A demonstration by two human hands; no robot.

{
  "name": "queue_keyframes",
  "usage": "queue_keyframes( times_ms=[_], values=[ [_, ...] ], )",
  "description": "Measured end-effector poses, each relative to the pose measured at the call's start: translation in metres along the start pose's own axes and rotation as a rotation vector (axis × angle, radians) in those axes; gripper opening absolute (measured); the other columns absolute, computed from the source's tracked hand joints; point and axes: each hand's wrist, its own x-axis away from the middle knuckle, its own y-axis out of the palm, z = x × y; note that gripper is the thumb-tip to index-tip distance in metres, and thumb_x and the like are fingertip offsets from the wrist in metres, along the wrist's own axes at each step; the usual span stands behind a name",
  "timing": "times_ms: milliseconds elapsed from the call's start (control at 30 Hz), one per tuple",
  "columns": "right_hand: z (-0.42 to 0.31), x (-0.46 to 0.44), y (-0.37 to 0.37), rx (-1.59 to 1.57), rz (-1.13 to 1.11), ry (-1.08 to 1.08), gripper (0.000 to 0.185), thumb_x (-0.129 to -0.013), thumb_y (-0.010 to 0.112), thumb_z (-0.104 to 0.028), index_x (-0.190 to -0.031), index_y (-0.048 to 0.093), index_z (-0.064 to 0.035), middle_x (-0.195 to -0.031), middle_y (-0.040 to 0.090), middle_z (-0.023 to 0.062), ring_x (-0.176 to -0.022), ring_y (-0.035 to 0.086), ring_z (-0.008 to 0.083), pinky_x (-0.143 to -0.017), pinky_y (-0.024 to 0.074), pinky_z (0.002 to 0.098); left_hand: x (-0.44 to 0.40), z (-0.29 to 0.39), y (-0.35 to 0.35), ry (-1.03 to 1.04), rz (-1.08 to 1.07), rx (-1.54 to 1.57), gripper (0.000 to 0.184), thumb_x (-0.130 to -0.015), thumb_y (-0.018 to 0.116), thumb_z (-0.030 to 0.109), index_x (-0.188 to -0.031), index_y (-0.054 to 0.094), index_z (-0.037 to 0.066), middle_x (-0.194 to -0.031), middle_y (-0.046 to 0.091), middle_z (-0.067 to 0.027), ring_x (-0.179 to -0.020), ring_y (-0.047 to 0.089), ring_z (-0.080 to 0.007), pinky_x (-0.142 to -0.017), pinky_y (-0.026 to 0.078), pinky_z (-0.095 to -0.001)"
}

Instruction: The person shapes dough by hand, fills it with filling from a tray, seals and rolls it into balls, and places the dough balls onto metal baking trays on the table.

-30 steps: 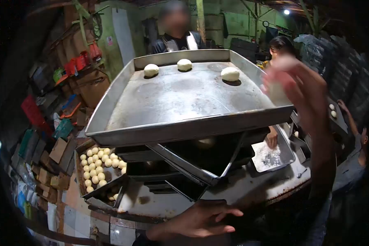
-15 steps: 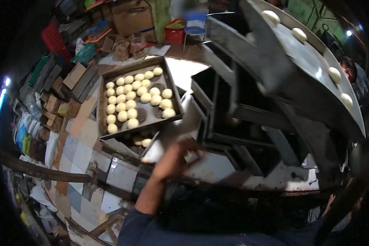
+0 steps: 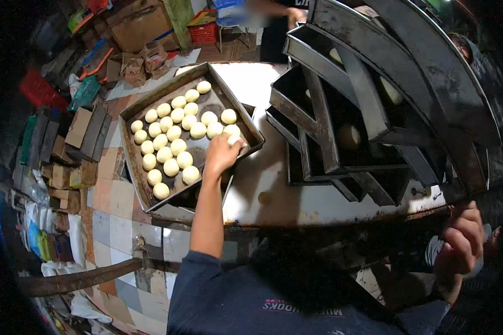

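Note:
A dark metal tray (image 3: 133, 177) holds many round, pale dough balls (image 3: 178, 146) in loose rows. My left hand (image 3: 223, 152) reaches over its near right part, fingers closed around a dough ball (image 3: 234, 140) that shows past the fingertips. Low at the right, my right hand (image 3: 461, 240) is raised with its fingers curled in. Whatever may be inside it is hidden. Above that hand stands a crisscross stack of metal trays (image 3: 352, 167), with pale dough pieces partly visible in the dark gaps.
The trays rest on a white, stained table (image 3: 262, 209). Behind it, another person's hand (image 3: 296, 17) is at the stack's far side; another person (image 3: 468, 50) is at the right. Boxes (image 3: 81, 131) and crates line the left, and a wooden bar (image 3: 89, 279) crosses the tiled floor.
My left hand has moved from in front of the tray onto a dough ball in it. My right hand has come into view. The upper stack tray's inner surface is now mostly hidden.

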Motion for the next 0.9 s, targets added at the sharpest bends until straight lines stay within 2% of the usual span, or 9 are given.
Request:
queue_keyframes(
  times_ms=[100,200,300,433,533,667,767,833,900],
  values=[
    [-0.001,0.035,0.021,-0.045,-0.004,0.109,0.020,-0.080,0.070,-0.023,-0.073,0.064,-0.0053,-0.081,0.065,0.0112,-0.082,0.064,0.0311,-0.082,0.0516,0.0494,0.051,0.043,-0.012,0.155,0.411,0.027,0.032,-0.086,0.066,0.024,-0.104,0.060,-0.002,-0.097,0.062,-0.0235,-0.091,0.061,-0.0431,-0.078,0.049,-0.0476],
    [-0.004,0.110,0.058,-0.107,-0.410,0.312,0.044,-0.082,0.068,-0.042,-0.111,0.071,-0.0087,-0.101,0.069,0.0145,-0.096,0.066,0.0325,-0.087,0.0519,0.0453,0.129,0.116,-0.010,0.366,0.379,0.344,0.037,-0.083,0.069,0.010,-0.114,0.052,-0.001,-0.095,0.060,-0.0196,-0.088,0.061,-0.0390,-0.076,0.050,-0.0414],
    [-0.031,0.094,0.113,-0.780,-0.160,0.703,0.051,-0.086,0.071,-0.041,-0.118,0.067,-0.0011,-0.110,0.067,0.0178,-0.100,0.066,0.0310,-0.087,0.0524,0.0442,0.203,0.184,0.032,0.590,0.261,0.501,0.059,-0.080,0.072,0.003,-0.131,0.044,0.000,-0.105,0.062,-0.0201,-0.095,0.063,-0.0367,-0.082,0.052,-0.0391],
    [-0.055,0.164,0.110,-1.281,0.109,1.067,0.045,-0.085,0.078,-0.018,-0.120,0.063,0.0044,-0.114,0.066,0.0166,-0.104,0.065,0.0251,-0.088,0.0534,0.0387,0.256,0.252,0.084,0.795,-0.378,0.403,0.099,-0.079,0.081,0.022,-0.151,0.018,-0.003,-0.124,0.054,-0.0238,-0.111,0.058,-0.0356,-0.091,0.049,-0.0418],
    [-0.046,0.219,0.082,-0.670,0.396,0.762,0.044,-0.075,0.081,-0.005,-0.116,0.065,0.0011,-0.114,0.066,0.0193,-0.104,0.066,0.0293,-0.090,0.0534,0.0376,0.280,0.296,0.119,0.752,-0.436,0.547,0.121,-0.066,0.087,0.048,-0.152,0.019,-0.003,-0.130,0.046,-0.0248,-0.125,0.043,-0.0404,-0.104,0.039,-0.0471],
    [-0.043,0.266,0.036,-0.457,0.371,0.719,0.058,-0.071,0.083,-0.018,-0.122,0.062,-0.0010,-0.139,0.047,0.0252,-0.120,0.056,0.0349,-0.102,0.0453,0.0401,0.322,0.365,0.168,0.514,-0.438,0.895,0.040,-0.092,0.068,0.017,-0.126,0.061,-0.003,-0.107,0.060,-0.0098,-0.098,0.059,-0.0177,-0.087,0.048,-0.0301],
    [-0.029,0.292,0.017,-0.563,0.722,0.807,0.048,-0.092,0.067,-0.032,-0.124,0.059,0.0025,-0.125,0.058,0.0263,-0.113,0.061,0.0341,-0.097,0.0481,0.0412,0.354,0.399,0.193,0.499,-0.398,1.033,0.036,-0.090,0.067,0.010,-0.125,0.063,0.001,-0.110,0.057,-0.0121,-0.090,0.060,-0.0186,-0.080,0.050,-0.0305],
    [-0.019,0.307,0.014,-0.455,0.704,0.719,0.033,-0.098,0.059,-0.027,-0.108,0.063,0.0043,-0.094,0.069,0.0201,-0.085,0.070,0.0304,-0.078,0.0560,0.0368,0.367,0.409,0.221,0.923,-0.102,0.967,0.035,-0.090,0.066,0.007,-0.124,0.064,0.001,-0.126,0.049,-0.0173,-0.091,0.062,-0.0219,-0.081,0.051,-0.0319],
    [-0.015,0.318,0.020,-0.337,0.869,0.803,0.029,-0.098,0.058,-0.024,-0.099,0.064,0.0040,-0.084,0.068,0.0176,-0.074,0.069,0.0271,-0.069,0.0558,0.0357,0.378,0.423,0.242,0.673,-0.329,1.261,0.059,-0.089,0.069,0.022,-0.138,0.049,-0.004,-0.144,0.034,-0.0272,-0.127,0.045,-0.0341,-0.093,0.049,-0.0362]
  ],
)
